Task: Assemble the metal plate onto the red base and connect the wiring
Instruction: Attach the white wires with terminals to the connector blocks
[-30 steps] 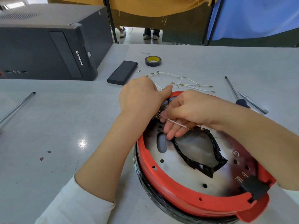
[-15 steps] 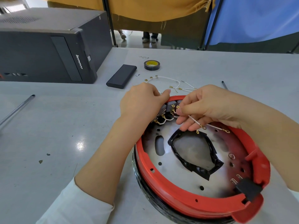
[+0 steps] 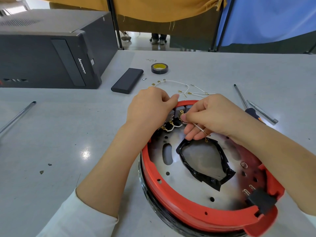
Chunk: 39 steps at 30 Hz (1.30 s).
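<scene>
The round red plastic base lies on the grey table with the perforated shiny metal plate seated inside it. At the base's far rim, the left hand curls over the edge, thumb on the red rim. Just beside it, the right hand pinches a thin white wire at the grey terminal blocks.

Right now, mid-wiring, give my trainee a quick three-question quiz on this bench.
1. True or false: the right hand pinches a white wire at the terminals on the red base.
2. Which lies nearest the black computer? A tape roll; B black box; C screwdriver.
3. Fill in: the left hand grips the base's far ____.

Key: 1 true; 2 B; 3 rim.
</scene>
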Available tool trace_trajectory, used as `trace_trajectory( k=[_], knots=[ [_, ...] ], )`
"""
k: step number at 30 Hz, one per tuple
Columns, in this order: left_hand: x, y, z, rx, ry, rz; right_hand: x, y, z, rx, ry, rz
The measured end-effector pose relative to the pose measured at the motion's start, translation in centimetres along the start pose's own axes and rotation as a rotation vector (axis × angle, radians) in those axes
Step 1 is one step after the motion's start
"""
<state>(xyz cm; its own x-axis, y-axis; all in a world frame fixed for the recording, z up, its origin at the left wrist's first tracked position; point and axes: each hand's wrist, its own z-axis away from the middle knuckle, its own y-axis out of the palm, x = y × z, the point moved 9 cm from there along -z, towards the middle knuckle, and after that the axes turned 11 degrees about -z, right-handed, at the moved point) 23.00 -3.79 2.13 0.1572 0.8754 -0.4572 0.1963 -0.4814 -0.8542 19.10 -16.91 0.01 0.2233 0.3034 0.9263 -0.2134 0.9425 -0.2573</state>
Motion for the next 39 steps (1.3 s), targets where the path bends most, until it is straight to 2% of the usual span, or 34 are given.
trace_trajectory(
  k=[22,39],
  knots=[
    [0.13,0.09,-0.12,0.003,-0.001,0.034,-0.20,0.12,-0.58,0.010,0.000,0.098],
    [0.08,0.32,-0.49,0.005,0.036,0.020,0.16,0.22,-0.69,-0.074,-0.053,0.008]
  ],
)
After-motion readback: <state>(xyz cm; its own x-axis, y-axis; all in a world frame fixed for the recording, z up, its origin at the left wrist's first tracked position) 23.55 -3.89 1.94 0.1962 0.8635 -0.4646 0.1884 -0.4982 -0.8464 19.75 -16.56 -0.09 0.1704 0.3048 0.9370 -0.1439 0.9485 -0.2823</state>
